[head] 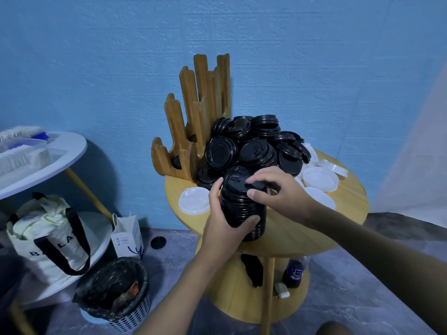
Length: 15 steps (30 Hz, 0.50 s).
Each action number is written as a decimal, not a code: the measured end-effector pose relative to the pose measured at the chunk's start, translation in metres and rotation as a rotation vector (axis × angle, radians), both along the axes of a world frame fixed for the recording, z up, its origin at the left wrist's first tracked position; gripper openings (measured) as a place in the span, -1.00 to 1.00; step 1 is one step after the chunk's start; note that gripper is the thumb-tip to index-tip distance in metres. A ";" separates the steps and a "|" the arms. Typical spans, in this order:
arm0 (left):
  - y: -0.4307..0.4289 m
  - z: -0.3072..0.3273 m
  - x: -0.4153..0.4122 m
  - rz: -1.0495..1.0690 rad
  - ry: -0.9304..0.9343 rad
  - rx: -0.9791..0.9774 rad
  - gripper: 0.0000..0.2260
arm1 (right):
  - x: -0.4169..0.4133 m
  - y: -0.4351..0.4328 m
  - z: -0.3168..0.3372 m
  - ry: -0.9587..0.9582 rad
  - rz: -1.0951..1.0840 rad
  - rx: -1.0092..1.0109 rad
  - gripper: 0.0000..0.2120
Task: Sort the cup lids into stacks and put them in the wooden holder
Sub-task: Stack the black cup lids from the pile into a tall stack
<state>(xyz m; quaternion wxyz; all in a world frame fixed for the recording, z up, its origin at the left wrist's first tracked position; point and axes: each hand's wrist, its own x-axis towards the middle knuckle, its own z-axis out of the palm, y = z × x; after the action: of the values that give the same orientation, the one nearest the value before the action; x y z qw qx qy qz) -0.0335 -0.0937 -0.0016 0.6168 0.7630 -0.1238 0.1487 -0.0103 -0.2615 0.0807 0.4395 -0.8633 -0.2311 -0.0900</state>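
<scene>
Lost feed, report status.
Left hand grips black plastic lid stack. Right hand pinches top black lid. Slotted wooden holder behind, loose black lids heaped alongside.

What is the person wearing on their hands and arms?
Nothing that shows. The left hand and right hand are bare, with no gloves, rings or watch. The left forearm and right forearm are bare too, with no sleeves in view. The fingernails look short.

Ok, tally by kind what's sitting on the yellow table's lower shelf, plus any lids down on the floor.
Dark phone-like slab: 1
Dark bottle: 1
Small white case: 1
Black lid on the floor: 1
Total: 4
</scene>
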 end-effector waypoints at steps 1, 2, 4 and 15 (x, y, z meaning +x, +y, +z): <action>0.000 0.000 0.000 0.000 -0.003 -0.001 -0.11 | 0.001 0.002 0.001 0.014 0.027 -0.029 -0.80; 0.000 0.000 0.000 0.000 -0.007 -0.001 -0.12 | 0.002 0.003 0.004 0.037 0.055 -0.054 -0.80; 0.000 0.000 -0.001 0.002 -0.016 0.002 -0.14 | 0.005 0.003 0.007 0.077 0.096 -0.089 -0.78; 0.001 0.002 -0.002 0.003 -0.022 0.024 -0.22 | 0.007 0.002 0.001 0.052 0.109 -0.123 -0.82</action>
<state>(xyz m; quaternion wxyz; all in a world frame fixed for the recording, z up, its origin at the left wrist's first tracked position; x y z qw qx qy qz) -0.0355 -0.0930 0.0001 0.6059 0.7688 -0.1312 0.1568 -0.0029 -0.2596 0.0817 0.3957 -0.8769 -0.2713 -0.0291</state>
